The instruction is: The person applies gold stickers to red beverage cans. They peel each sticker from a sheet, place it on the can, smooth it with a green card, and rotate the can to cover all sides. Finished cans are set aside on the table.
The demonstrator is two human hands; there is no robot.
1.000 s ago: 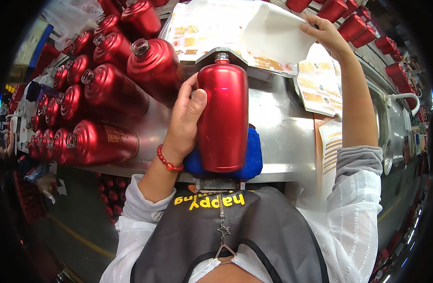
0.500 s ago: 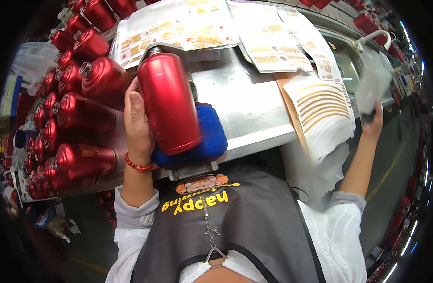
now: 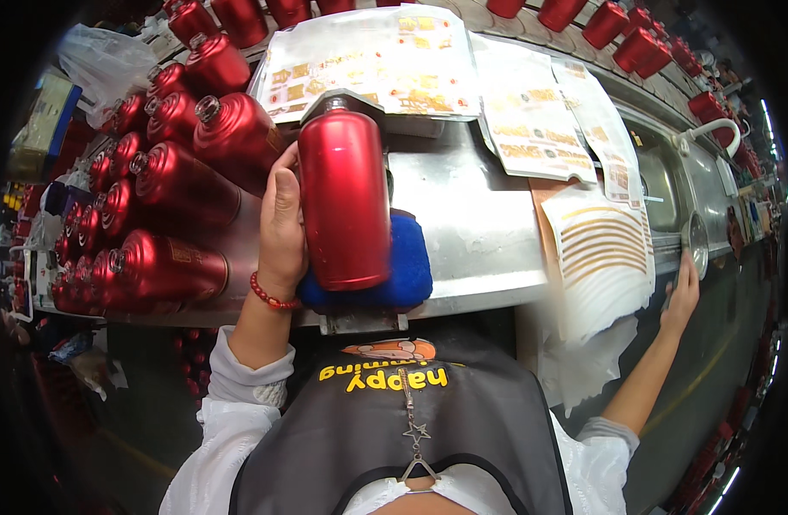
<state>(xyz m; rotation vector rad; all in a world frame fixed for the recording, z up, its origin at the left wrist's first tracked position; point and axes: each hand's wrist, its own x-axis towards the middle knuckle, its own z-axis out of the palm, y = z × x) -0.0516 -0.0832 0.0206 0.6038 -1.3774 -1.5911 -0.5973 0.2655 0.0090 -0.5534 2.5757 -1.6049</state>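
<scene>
The left grip [image 3: 284, 215] holds the red bottle [image 3: 344, 197] along its left side, thumb pointing far, some fingers hidden. The bottle lies over a blue pad [image 3: 411, 262] at the bench's [image 3: 462, 215] near edge, neck toward the far side. The right arm stretches well out to the right, its grip [image 3: 684, 296] by a round clear object [image 3: 696, 246]; whether it holds that, I cannot tell.
</scene>
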